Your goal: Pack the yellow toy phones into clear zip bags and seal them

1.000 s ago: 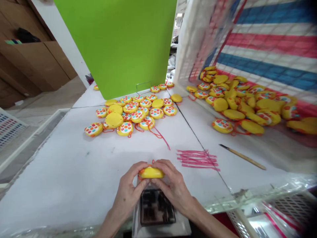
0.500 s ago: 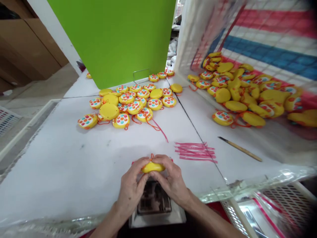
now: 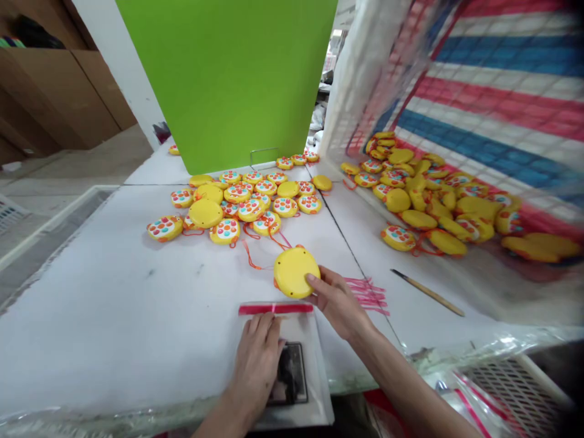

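My right hand (image 3: pixel 337 298) grips a round yellow toy (image 3: pixel 296 272) by its right side, thumb on top. The toy's plain face with small screw holes is toward me, and an orange cord (image 3: pixel 250 255) trails from it to the left. My left hand (image 3: pixel 260 356) is on a clear plastic bag (image 3: pixel 317 365) with a red strip along its top, fingers drawn together just below the strip. A dark rectangular print shows on the bag, partly covered by that hand. What the left fingertips pinch is hard to see.
Several yellow toys (image 3: pixel 250 210) with coloured buttons are piled ahead, before a green panel (image 3: pixel 228 79). More spill from a basket lined with striped cloth (image 3: pixel 493 115) at right. Pink strips (image 3: pixel 367 295) and a thin wooden-handled tool (image 3: pixel 429 292) lie on the table.
Both hands held the toy together before. My left hand has let go and moved down onto the bag; my right hand has carried the toy up and right, turning its plain face toward me.
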Available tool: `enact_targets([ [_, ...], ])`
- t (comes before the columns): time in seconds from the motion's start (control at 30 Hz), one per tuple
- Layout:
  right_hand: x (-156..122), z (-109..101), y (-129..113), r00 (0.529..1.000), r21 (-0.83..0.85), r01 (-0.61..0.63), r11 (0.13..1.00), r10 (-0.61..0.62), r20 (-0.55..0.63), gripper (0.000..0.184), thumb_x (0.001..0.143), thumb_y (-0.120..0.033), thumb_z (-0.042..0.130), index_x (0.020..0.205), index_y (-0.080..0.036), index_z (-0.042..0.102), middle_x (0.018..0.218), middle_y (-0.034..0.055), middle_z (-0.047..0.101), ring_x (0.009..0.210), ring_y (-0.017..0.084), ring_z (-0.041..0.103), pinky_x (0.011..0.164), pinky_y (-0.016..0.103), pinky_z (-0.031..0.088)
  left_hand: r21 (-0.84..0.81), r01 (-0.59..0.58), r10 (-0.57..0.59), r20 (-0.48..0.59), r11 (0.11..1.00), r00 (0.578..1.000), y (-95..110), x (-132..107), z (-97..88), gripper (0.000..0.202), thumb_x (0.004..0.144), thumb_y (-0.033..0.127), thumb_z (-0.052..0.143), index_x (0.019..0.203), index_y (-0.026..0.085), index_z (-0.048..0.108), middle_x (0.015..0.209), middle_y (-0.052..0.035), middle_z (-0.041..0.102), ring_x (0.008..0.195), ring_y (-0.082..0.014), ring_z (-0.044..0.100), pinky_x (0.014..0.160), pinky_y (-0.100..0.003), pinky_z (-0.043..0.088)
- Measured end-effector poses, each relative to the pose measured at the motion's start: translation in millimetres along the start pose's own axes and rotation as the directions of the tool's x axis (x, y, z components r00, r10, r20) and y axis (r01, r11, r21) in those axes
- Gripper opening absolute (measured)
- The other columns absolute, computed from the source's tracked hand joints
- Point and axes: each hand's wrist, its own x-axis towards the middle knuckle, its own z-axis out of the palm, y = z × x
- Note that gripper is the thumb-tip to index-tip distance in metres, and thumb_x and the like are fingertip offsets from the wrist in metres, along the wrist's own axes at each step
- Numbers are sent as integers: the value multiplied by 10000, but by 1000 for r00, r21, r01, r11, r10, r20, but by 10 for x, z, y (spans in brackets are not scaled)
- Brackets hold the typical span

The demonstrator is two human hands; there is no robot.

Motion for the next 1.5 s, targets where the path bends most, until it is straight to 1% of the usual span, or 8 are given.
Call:
enact_targets([
  [0.33,-271,-171,239,981,31,-174,984,177,-85,313,716,-329,699,955,-173,571,867,45,670,725,177,656,489,224,529,1,3,-3,97,1000,995,1,155,-128,165,819,80,441,761,164,571,823,-76,590,795,-241,531,726,-417,465],
  [0.57,-467,-363,200,983,-240,-174,955,184,19,343,764,-380,651,1040,-196,565,976,47,614,806,180,606,523,244,537,-267,251,-220,140,930,965,-132,128,-141,374,750,77,512,1106,187,482,953,-63,598,881,-236,537,773,-399,456],
  [0.77,-560,-367,120,910,-231,-272,934,327,254,354,785,-328,636,1097,-188,546,991,52,589,812,160,596,611,251,539,-327,114,-71,143,938,987,-168,133,-153,276,820,67,394,973,181,594,889,-66,608,859,-222,531,789,-404,441],
  [0.93,-396,-111,207,981,-188,-101,977,129,144,378,821,-394,560,1150,-238,463,1033,56,534,852,176,565,580,256,533,-139,-53,60,49,989,997,-123,142,-167,262,858,81,370,905,154,617,860,-86,619,819,-224,537,767,-409,442],
  [1.2,-296,-21,299,947,-805,283,521,-17,322,339,933,-331,350,1246,-206,382,709,-7,551,604,140,538,596,259,445,-113,-120,101,-161,986,982,-75,175,-364,208,863,125,467,694,173,577,644,-6,594,661,-158,525,738,-343,413],
  [1.37,-354,-71,252,969,-836,222,502,-22,244,401,941,-373,334,1281,-164,374,685,1,581,573,139,562,580,240,443,-376,259,-342,-172,890,924,-269,121,-634,122,842,276,524,797,196,604,774,-27,638,774,-186,565,715,-305,441],
  [1.43,-357,-62,256,967,-836,234,497,-29,254,408,940,-379,336,1285,-165,376,734,16,602,579,138,562,573,234,445,-514,487,-545,45,706,837,-333,130,-674,186,832,360,518,845,198,610,816,-31,656,781,-194,593,657,-274,457],
  [1.5,-354,-43,260,961,-838,262,479,-48,273,398,942,-370,332,1284,-176,387,799,32,623,617,142,576,594,237,452,-610,589,-549,283,530,786,-353,163,-657,233,817,387,520,878,187,621,847,-37,670,800,-201,610,654,-261,466],
])
